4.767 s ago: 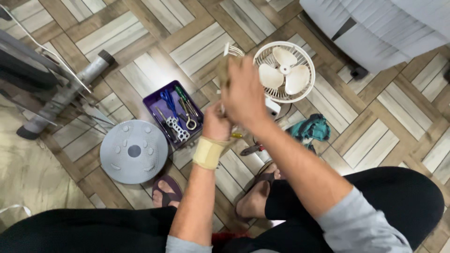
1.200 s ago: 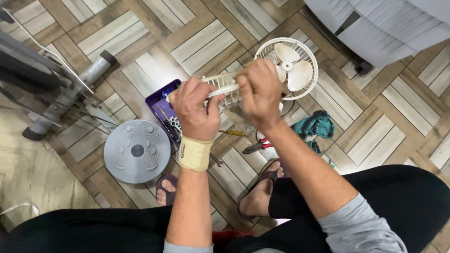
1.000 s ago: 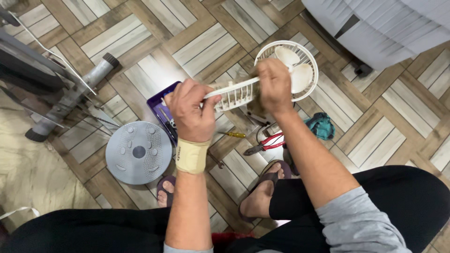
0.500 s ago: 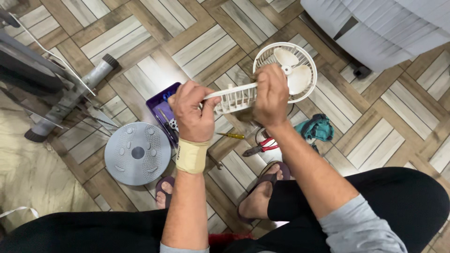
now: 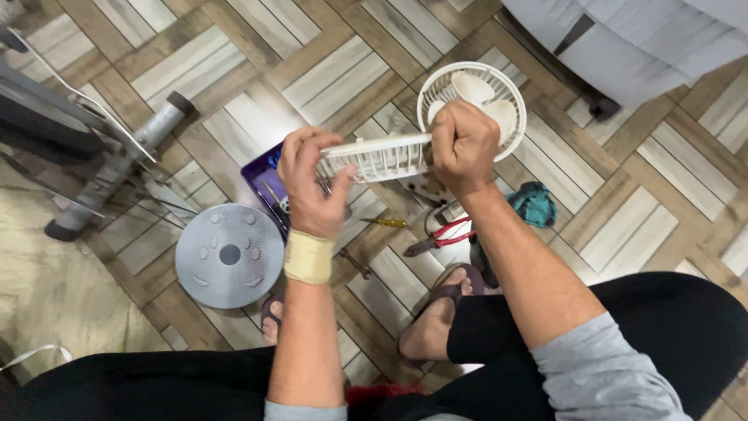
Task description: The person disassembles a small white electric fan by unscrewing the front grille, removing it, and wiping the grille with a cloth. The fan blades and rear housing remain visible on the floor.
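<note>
My left hand (image 5: pixel 308 183), with a beige wrist band, grips the left end of a white plastic fan grille (image 5: pixel 378 157) held edge-on in the air. The grille's right end is in my right hand (image 5: pixel 463 144), whose fingers are curled tight around it. Right behind that hand, a small white table fan (image 5: pixel 487 93) lies on the floor with its blades uncovered. Whether a cloth is in my right hand cannot be made out.
A purple tool tray (image 5: pixel 266 183) lies behind my left hand. A grey round disc (image 5: pixel 228 255) sits left of my feet. Red-handled pliers (image 5: pixel 440 238), a yellow screwdriver (image 5: pixel 382 222) and a teal cloth (image 5: pixel 534 204) lie on the wooden floor. Exercise machine legs (image 5: pixel 117 160) stand left; white fabric (image 5: pixel 647 39) upper right.
Earlier my right hand rubbed along the grille while it was upright. The grille now lies flat and edge-on, and my right hand has slid to its right end.
</note>
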